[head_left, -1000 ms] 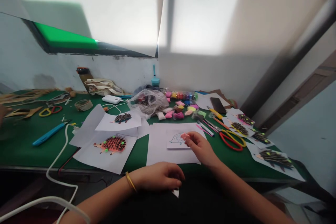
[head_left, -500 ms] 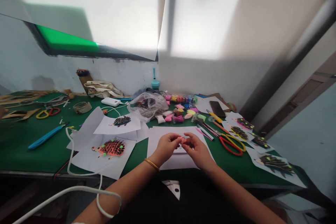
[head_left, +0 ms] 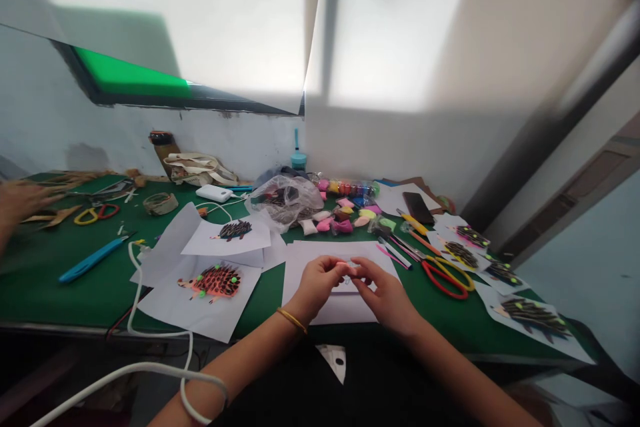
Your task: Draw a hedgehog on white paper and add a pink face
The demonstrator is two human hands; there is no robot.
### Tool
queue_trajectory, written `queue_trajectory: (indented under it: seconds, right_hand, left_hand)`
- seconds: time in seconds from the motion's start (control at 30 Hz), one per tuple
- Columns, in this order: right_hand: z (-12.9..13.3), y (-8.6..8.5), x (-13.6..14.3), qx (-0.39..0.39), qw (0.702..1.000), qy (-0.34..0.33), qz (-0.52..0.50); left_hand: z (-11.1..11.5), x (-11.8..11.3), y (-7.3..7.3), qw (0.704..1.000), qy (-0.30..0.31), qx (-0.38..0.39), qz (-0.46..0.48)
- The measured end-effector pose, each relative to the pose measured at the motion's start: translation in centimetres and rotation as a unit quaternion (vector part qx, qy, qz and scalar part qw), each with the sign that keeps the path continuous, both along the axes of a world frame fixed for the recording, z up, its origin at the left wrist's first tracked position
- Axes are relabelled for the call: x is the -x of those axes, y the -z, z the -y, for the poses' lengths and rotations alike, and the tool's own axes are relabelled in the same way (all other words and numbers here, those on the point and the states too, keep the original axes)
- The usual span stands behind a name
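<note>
Above the stack of white paper (head_left: 305, 307), my left hand (head_left: 320, 283) and my right hand (head_left: 381, 290) meet at the fingertips. Both are closed around a small pink lump of modelling clay (head_left: 346, 267), mostly hidden by the fingers. Part of a drawn outline shows on the paper beneath them. Right of the paper lie a pink strip (head_left: 389, 255) and scissors (head_left: 450, 277) with red and yellow handles. Small packets of coloured clay (head_left: 325, 223) lie beyond the paper.
Hedgehog pictures (head_left: 215, 281) lie on sheets at left, others (head_left: 533, 313) at right. A white cable (head_left: 133, 293) crosses the front edge. A blue cutter (head_left: 95, 259), a plastic bag (head_left: 285, 200) and a phone (head_left: 418, 207) rest on the green table. Another person's hand (head_left: 23, 203) is at far left.
My fingers have shifted slightly around the pink clay, so less of it shows. The other person's hand has come further into view at the far left. The whole view has shifted a little.
</note>
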State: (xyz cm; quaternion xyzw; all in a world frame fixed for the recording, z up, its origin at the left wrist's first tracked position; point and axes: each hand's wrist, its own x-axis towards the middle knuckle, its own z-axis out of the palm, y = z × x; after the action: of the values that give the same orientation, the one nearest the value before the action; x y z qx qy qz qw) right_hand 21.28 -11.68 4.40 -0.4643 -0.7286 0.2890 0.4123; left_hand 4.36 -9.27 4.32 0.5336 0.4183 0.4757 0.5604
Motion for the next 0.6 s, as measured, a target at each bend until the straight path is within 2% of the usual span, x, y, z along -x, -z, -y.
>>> queue_trajectory:
  seconds: [0.17, 0.27, 0.37, 0.47, 0.53, 0.6]
  right_hand:
    - [-0.1, 0.0, -0.9, 0.114, 0.984, -0.051, -0.131]
    - [-0.3, 0.5, -0.8, 0.131, 0.980, -0.052, -0.138]
    - [-0.3, 1.1, -0.4, 0.095, 0.992, -0.005, -0.081]
    - [-0.2, 1.5, -0.4, 0.003, 0.998, 0.034, 0.051]
    - [0.0, 1.5, -0.5, -0.037, 0.993, 0.023, 0.112]
    - [0.2, 1.4, -0.6, -0.033, 0.994, 0.002, 0.108]
  left_hand:
    - [0.4, 0.1, 0.1, 0.994, 0.083, 0.030, 0.070]
    - [0.8, -0.3, 0.1, 0.992, 0.113, 0.028, 0.050]
    - [1.2, -0.7, 0.0, 0.991, 0.127, 0.019, 0.026]
    - [1.4, -0.7, 0.0, 0.990, 0.141, 0.022, 0.008]
    - [1.4, -0.6, 0.2, 0.992, 0.123, 0.032, 0.013]
    - [1.2, -0.4, 0.5, 0.994, 0.096, 0.050, 0.033]
